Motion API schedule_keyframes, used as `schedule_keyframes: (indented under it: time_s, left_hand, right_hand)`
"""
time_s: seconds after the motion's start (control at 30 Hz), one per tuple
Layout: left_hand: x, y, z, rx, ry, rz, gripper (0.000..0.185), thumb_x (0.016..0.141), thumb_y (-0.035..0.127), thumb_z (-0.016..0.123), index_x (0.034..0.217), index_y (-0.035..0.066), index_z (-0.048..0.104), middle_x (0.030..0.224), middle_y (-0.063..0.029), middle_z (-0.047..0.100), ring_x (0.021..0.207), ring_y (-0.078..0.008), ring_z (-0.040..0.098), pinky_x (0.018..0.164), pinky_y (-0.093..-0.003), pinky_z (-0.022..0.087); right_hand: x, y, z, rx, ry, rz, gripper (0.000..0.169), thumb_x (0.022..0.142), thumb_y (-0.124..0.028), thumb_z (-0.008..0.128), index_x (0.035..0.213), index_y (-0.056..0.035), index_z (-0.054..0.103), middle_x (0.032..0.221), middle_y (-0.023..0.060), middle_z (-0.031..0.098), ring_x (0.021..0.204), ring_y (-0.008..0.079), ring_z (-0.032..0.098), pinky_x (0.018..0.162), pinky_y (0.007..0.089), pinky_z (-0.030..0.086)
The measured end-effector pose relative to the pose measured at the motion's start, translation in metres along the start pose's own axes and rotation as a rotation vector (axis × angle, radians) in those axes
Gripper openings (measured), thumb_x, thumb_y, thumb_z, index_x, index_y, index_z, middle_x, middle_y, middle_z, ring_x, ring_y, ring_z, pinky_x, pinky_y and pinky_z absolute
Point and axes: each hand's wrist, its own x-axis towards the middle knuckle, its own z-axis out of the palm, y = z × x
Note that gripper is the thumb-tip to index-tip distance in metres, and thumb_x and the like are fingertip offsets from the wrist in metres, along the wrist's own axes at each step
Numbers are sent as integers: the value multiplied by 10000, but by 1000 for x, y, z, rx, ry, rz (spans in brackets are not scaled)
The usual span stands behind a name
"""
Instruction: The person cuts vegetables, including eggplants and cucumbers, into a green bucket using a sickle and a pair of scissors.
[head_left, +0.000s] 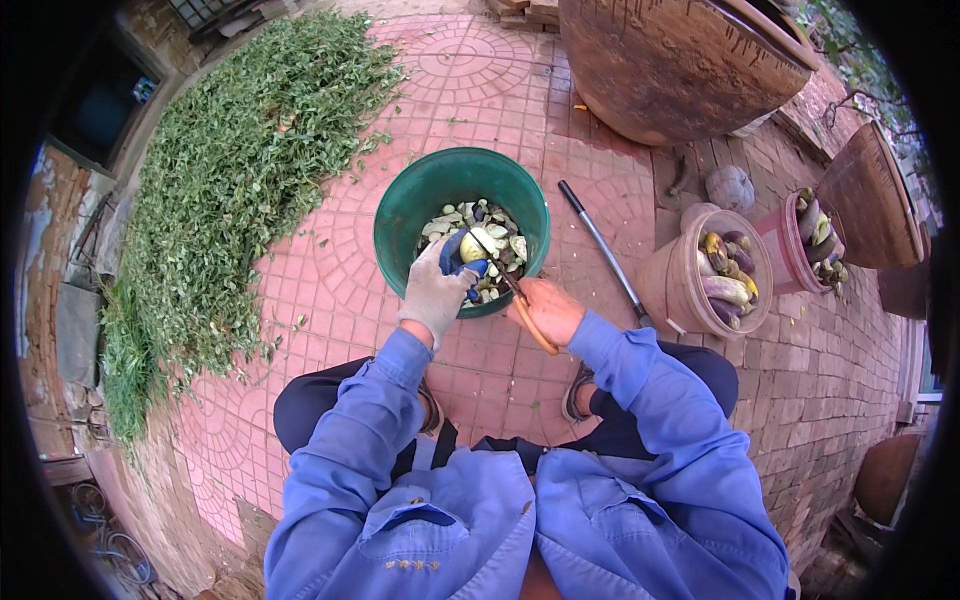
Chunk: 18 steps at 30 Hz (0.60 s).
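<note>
A green plastic tub (390, 217) stands on the paving before me, with many pale cut vegetable pieces (442, 223) inside. Over its near side my left hand (442, 285), in a grey and blue work glove, holds a pale green round vegetable (474, 246). My right hand (551, 309) is bare and grips scissors (534, 326) by their orange handles. Their dark blades reach up to the vegetable and lie across it; whether they cut into it is not plain.
A metal pole (606, 251) lies right of the tub. Beyond it stand a beige bucket (664, 289) of eggplants and a pink bucket (780, 240) of vegetables. A large brown clay vat (667, 67) is at the upper right. Cut green plants (240, 165) cover the ground at left.
</note>
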Motion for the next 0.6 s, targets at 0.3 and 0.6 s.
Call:
schedule_keyframes:
  time_s: [0.3,0.6]
  left_hand:
    - [1,27,3,-480,82,-215,345,890,-7,667,1225,-46,598,953,-65,677,695,-108,651,563,-256,579]
    - [9,24,-10,-739,90,-341,274,931,65,560,1197,9,598,864,-71,666,631,-144,662,488,-266,540]
  right_hand:
    - [4,-21,-9,-152,155,66,376,876,-335,599,838,36,649,802,284,651,790,475,635,727,532,510]
    - [8,-35,-5,903,-201,390,231,818,-247,682,774,-33,607,608,69,567,465,159,547,411,342,445]
